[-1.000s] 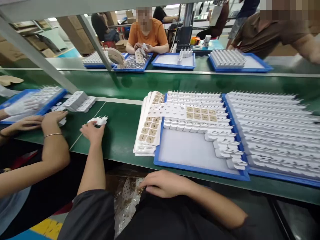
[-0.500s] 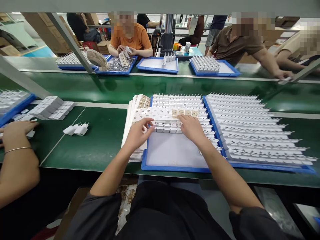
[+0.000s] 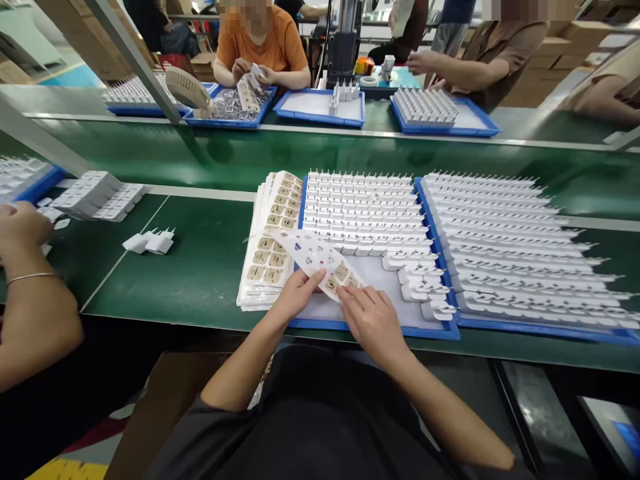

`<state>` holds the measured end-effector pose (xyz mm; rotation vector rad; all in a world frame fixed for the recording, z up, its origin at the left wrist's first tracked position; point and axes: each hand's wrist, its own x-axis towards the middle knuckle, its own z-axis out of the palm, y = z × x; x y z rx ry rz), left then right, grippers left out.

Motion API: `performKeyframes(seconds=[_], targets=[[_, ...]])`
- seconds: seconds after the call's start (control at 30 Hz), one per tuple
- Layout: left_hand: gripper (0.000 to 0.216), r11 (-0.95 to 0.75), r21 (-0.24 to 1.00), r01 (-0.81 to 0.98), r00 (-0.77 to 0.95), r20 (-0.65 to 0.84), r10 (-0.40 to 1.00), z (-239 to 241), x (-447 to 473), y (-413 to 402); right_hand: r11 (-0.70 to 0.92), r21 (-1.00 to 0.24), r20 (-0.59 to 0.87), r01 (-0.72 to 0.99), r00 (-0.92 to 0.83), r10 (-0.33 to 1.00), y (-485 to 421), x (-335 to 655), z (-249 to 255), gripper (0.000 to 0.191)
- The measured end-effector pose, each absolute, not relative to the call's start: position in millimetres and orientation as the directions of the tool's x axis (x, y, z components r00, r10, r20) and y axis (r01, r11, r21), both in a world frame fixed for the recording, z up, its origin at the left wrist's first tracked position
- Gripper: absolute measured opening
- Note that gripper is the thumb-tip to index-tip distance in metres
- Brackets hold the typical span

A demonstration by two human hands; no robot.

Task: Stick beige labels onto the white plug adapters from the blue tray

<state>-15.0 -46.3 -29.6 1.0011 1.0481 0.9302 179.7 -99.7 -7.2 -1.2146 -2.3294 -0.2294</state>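
Note:
My left hand [image 3: 296, 295] pinches the edge of a strip-like sticker sheet [image 3: 309, 252], which is tilted over the front of a blue-rimmed tray [image 3: 325, 325]. Its upper part is bare backing, while a few beige stickers [image 3: 342, 272] sit at the lower end. The fingers of my right hand [image 3: 373, 323] are closed on that lower end, partly covering the stickers. White plug adapters [image 3: 363, 208] stand in rows at the back of the tray, pins up, with a few more down its right side. Left of the tray lies a stack of sticker sheets [image 3: 267, 259].
A second tray of plug adapters [image 3: 520, 253] adjoins on the right. Loose adapters [image 3: 150, 240] and a stacked block of white housings [image 3: 93, 193] lie left, near a co-worker's arm [image 3: 37, 293]. Across a green divider [image 3: 225, 157], other people sit behind trays [image 3: 320, 119].
Both hands have drawn the sticker sheet from over the adapter rows down toward me, turning it diagonal. The stack beneath and the tray's front-right adapters now show more. The camera view tilted down.

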Motion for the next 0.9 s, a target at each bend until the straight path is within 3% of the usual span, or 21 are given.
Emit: performKeyframes(seconds=[0.13, 0.27, 0.57, 0.9], targets=[[0.058, 0.28, 0.956, -0.084, 0.244, -0.253, 0.936, -38, -20, -49, 0.596, -0.364, 0.539, 0.716, -0.36, 0.762, -100, 176, -22, 0.022], [0.056, 0.25, 0.965, -0.077, 0.235, -0.226, 0.945, -38, -19, -51, 0.555, -0.484, 0.596, 0.676, -0.21, 0.775, -81, 175, -26, 0.021], [0.048, 0.262, 0.942, -0.21, 0.146, -0.235, 0.961, -38, -17, -49, 0.569, -0.509, 0.556, 0.646, -0.258, 0.79, -74, 168, -23, 0.018], [0.053, 0.212, 0.956, -0.201, 0.099, -0.195, 0.976, -31, -12, -49, 0.534, -0.549, 0.537, 0.643, -0.218, 0.815, -69, 163, -22, 0.012]])
